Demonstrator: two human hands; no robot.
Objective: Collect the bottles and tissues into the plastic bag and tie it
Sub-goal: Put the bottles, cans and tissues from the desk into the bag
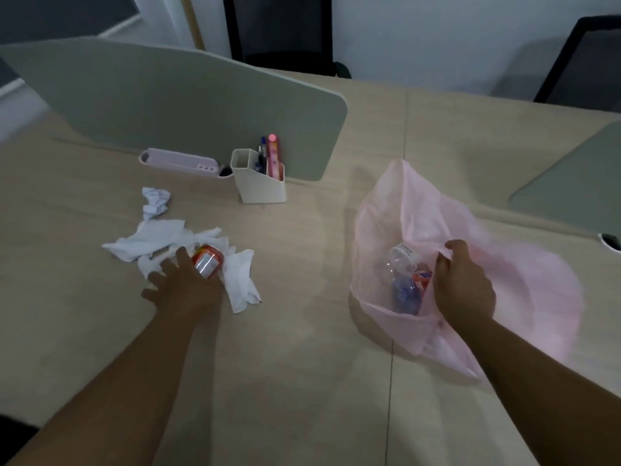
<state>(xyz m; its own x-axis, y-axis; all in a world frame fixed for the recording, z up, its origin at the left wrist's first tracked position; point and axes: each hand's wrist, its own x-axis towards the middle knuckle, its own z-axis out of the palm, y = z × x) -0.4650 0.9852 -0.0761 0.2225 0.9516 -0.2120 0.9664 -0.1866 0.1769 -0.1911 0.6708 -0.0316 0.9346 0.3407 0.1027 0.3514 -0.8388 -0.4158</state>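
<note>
Lighting is dim, flat and cool overall. Shadows on the tabletop [302, 331] are soft and faint. No glare noted. Focus is soft throughout; the plastic bag [524, 290] smears with motion blur at its right side. Wide-angle distortion bends the frame edges and darkens the corners.

Pale wood desk [302, 364], grey-green divider panel [188, 109], two black mesh chairs [279, 28] behind, white wall [420, 38].
</note>
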